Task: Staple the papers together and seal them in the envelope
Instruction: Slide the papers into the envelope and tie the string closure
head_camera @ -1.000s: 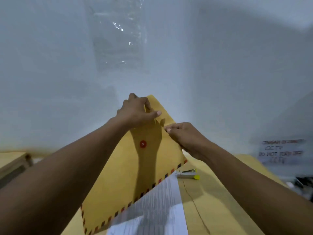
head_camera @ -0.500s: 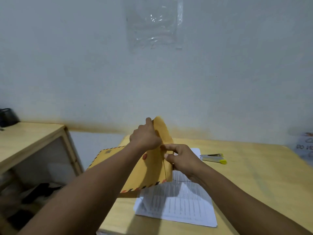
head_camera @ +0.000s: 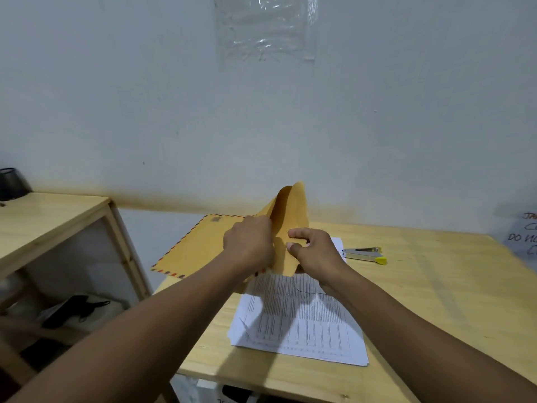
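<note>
A brown envelope (head_camera: 200, 245) with a red-and-blue striped border hangs over the left end of the wooden table (head_camera: 436, 286), its flap (head_camera: 292, 210) lifted upright. My left hand (head_camera: 248, 242) grips the envelope at the flap's base. My right hand (head_camera: 315, 254) pinches the flap from the right, and a thin black string trails below it across the papers. A stack of printed white papers (head_camera: 299, 318) lies flat on the table under both hands. A silver stapler (head_camera: 364, 254) with a yellow tip rests to the right of my right hand.
A lower wooden shelf unit (head_camera: 52, 225) stands to the left, with a dark object (head_camera: 10, 183) on top and black items beneath. The white wall is close behind. A handwritten paper sign (head_camera: 523, 237) is at the far right edge.
The view has tilted down and the envelope has come lower, toward the table. My hands have shifted down the flap, which now stands more folded upright.
</note>
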Demonstrator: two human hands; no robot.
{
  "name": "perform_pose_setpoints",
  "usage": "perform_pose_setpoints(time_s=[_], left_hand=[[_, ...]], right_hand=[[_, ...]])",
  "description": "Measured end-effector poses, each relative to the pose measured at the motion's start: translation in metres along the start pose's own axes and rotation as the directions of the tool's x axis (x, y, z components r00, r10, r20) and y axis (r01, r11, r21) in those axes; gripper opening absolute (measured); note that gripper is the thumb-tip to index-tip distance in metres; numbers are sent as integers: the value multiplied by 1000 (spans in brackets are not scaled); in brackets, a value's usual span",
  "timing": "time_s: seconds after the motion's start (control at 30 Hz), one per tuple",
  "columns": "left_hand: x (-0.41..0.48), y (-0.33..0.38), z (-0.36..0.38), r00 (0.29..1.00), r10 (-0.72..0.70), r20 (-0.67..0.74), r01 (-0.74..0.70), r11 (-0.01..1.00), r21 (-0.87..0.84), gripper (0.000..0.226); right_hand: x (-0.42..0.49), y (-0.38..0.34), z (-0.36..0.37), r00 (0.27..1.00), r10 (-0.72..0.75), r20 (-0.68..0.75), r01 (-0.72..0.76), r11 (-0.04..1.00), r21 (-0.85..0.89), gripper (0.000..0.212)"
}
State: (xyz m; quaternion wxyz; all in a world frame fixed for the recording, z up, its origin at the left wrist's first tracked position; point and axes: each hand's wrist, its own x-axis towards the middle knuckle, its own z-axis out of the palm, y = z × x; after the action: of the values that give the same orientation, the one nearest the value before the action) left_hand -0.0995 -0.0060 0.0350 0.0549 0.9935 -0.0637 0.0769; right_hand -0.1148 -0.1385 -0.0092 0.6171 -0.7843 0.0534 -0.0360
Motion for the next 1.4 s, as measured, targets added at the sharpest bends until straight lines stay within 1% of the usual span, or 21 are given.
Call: perform_pose_setpoints(time_s=[0.07, 0.13, 0.23, 0.37, 0.47, 0.53, 0.7, 0.77, 0.83, 0.9, 0.97, 1.0, 1.03, 1.07, 1.1, 1.13, 1.2, 1.23, 1.3, 1.37, 1.4], left_hand=[[-4, -7, -4, 998, 15, -63, -13, 999, 38, 27], [-10, -11, -7, 993, 52, -108, -40, 993, 112, 17], [-19, -11, -8, 987, 100, -123, -78, 981, 177, 19], [-24, -11, 0, 989, 135, -68, -123, 980, 156, 29], [-27, -12, 5, 974, 223, -30, -218, 969, 119, 37], [-30, -15, 6, 969, 244, -26, -239, 963, 122, 40], [-37, -16, 9, 985, 162, -59, -148, 971, 188, 29], [-37, -15, 11, 987, 134, -92, -114, 974, 196, 27], [-35, -17, 14, 987, 114, -116, -89, 976, 198, 30], [-34, -20, 20, 990, 93, -102, -76, 985, 153, 34], [-34, -22, 27, 992, 97, -75, -90, 992, 94, 38], [-34, -24, 31, 992, 103, -67, -99, 993, 67, 41], [-34, -26, 36, 992, 107, -64, -105, 994, 36, 42], [-34, -29, 40, 992, 109, -64, -109, 994, 6, 43], [-34, -30, 44, 992, 109, -66, -110, 994, -21, 42], [-34, -32, 48, 992, 108, -71, -111, 993, -42, 41], [-36, -33, 53, 990, 111, -85, -116, 991, -60, 41], [-36, -34, 55, 990, 113, -89, -119, 991, -62, 43], [-36, -35, 57, 989, 113, -100, -119, 991, -62, 46], [-33, -36, 57, 988, 103, -111, -110, 992, -63, 46], [-32, -36, 57, 989, 99, -113, -106, 992, -66, 47]], right_hand=[[-5, 0, -2, 998, -29, 59, 35, 994, -102, 32], [-9, -2, -3, 992, -86, 95, 108, 960, -257, 30], [-10, -7, -4, 979, -170, 110, 200, 894, -402, 30], [-8, -11, -7, 973, -201, 115, 232, 841, -489, 27], [0, -13, -12, 972, -187, 142, 233, 847, -478, 40], [9, -13, -16, 981, -134, 144, 187, 858, -477, 44], [23, -11, -13, 992, -62, 111, 114, 824, -555, 24], [24, -8, -10, 993, -68, 92, 108, 821, -561, 23], [22, -5, -9, 992, -58, 116, 110, 846, -522, 25], [20, -3, -14, 976, -26, 217, 109, 918, -381, 33], [17, -1, -25, 954, -38, 298, 109, 968, -225, 33], [19, 2, -31, 961, -56, 269, 106, 979, -173, 29], [22, 6, -37, 977, -84, 198, 112, 984, -137, 24], [27, 13, -43, 988, -115, 108, 131, 978, -162, 20], [33, 22, -50, 988, -145, 45, 151, 955, -256, 19], [38, 31, -56, 986, -159, 49, 165, 897, -411, 21], [44, 48, -64, 980, -91, 176, 190, 677, -711, 33], [45, 54, -65, 975, -36, 218, 199, 571, -797, 38], [44, 56, -64, 968, 1, 250, 225, 429, -875, 45], [44, 51, -64, 973, -22, 230, 224, 338, -914, 55], [45, 48, -65, 977, -6, 213, 205, 294, -934, 60]])
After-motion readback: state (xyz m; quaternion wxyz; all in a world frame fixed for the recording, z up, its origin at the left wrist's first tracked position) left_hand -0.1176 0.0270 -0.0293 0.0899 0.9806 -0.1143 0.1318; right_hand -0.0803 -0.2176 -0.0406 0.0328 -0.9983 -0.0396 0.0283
